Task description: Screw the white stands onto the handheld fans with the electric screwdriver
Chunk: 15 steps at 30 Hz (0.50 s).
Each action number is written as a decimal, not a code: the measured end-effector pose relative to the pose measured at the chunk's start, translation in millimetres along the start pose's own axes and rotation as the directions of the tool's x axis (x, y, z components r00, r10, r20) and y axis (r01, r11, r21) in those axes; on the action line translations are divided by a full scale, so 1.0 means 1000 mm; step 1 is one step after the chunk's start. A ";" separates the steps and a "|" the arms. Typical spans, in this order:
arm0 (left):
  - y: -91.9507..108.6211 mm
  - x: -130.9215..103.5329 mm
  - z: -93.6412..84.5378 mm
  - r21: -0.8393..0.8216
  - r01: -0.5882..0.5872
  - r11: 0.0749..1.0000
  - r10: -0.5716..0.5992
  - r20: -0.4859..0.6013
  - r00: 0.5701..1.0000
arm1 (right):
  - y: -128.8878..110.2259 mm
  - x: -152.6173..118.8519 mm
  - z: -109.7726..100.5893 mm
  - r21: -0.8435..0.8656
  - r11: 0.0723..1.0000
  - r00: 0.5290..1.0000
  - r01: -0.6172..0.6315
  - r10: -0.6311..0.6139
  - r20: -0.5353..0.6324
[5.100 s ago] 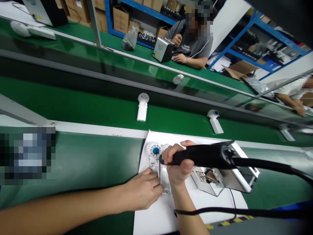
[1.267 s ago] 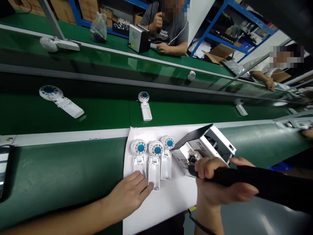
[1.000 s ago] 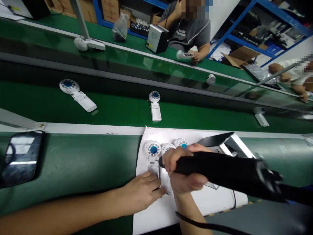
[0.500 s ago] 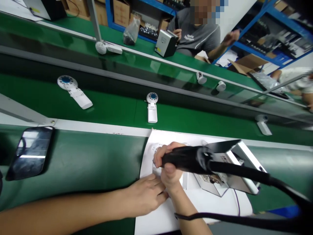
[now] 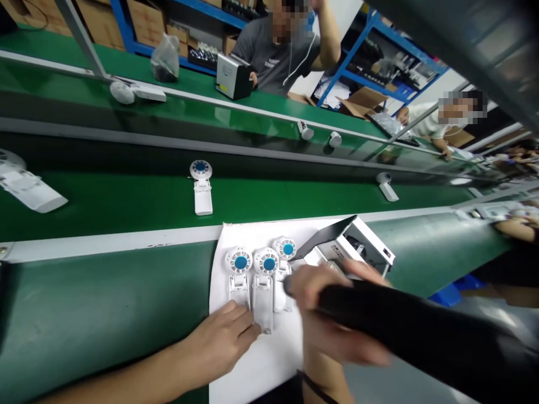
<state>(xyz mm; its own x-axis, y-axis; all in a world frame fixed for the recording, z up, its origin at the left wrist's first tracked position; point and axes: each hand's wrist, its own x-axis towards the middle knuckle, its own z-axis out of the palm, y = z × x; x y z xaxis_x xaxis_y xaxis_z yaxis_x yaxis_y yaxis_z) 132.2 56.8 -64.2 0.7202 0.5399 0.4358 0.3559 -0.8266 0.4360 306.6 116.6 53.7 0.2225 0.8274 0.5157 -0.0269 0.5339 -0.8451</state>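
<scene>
Three white folding handheld fans with blue centres lie on the white sheet point(image 5: 278, 353): a left fan point(image 5: 240, 261), a middle fan point(image 5: 266, 261) and a right fan point(image 5: 286, 248). My left hand point(image 5: 219, 342) rests at the lower ends of the left and middle fans, its fingers curled over the left fan's handle. My right hand point(image 5: 324, 308), blurred by motion, is wrapped round a black corded electric screwdriver point(image 5: 387, 314). Its tip is beside the right fan's handle. Behind the right hand stands a silver-and-black box point(image 5: 357, 241), partly hidden.
Across the green belt lie another white fan point(image 5: 202, 188), one at the far left point(image 5: 31, 182) and one at the right point(image 5: 387, 187). A metal rail point(image 5: 126, 230) edges the belt. Opposite, a person point(image 5: 278, 53) sits behind a silver box point(image 5: 233, 76); another person point(image 5: 438, 120) is farther right.
My view has swung right. My right hand and the screwdriver have moved right and nearer the camera, uncovering the fans. My left hand remains low on the sheet's left side.
</scene>
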 end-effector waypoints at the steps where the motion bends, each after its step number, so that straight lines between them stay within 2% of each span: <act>1: 0.000 0.000 -0.002 -0.005 -0.001 1.000 0.001 0.019 1.000 | -0.010 0.006 -0.017 -0.054 0.988 0.979 0.143 -0.149 -0.141; 2: 0.000 0.001 -0.003 -0.006 0.001 1.000 -0.001 0.035 0.999 | -0.016 0.011 -0.034 -0.135 0.968 0.957 0.209 -0.232 -0.176; 4: 0.001 0.000 -0.004 -0.004 0.002 1.000 -0.002 0.048 0.999 | -0.019 0.020 -0.062 -0.226 0.941 0.924 0.250 -0.302 -0.236; 6: 0.001 -0.001 -0.003 0.003 0.001 1.000 -0.001 0.052 0.999 | -0.011 0.025 -0.081 -0.246 0.942 0.926 0.226 -0.286 -0.246; 8: 0.001 -0.001 -0.003 0.005 0.001 1.000 -0.001 0.050 0.999 | -0.002 0.025 -0.089 -0.245 0.951 0.935 0.191 -0.252 -0.250; 11: 0.001 -0.001 -0.002 -0.004 0.000 1.000 0.000 0.034 0.999 | 0.002 0.018 -0.082 -0.204 0.968 0.957 0.146 -0.190 -0.220; 13: 0.001 0.000 -0.002 -0.009 -0.001 1.000 0.002 0.024 1.000 | -0.001 0.010 -0.063 -0.104 0.989 0.978 0.110 -0.126 -0.167; 15: 0.001 0.001 -0.001 -0.015 0.004 1.000 -0.003 0.031 1.000 | -0.002 0.003 -0.036 0.032 0.997 0.994 0.070 -0.067 -0.087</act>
<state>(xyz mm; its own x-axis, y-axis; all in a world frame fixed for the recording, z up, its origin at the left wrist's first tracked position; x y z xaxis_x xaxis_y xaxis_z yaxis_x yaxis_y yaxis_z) 132.5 56.9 -62.5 0.7373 0.5372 0.4095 0.3497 -0.8222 0.4491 342.6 111.7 51.9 0.3077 0.7716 0.5567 -0.0424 0.5956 -0.8022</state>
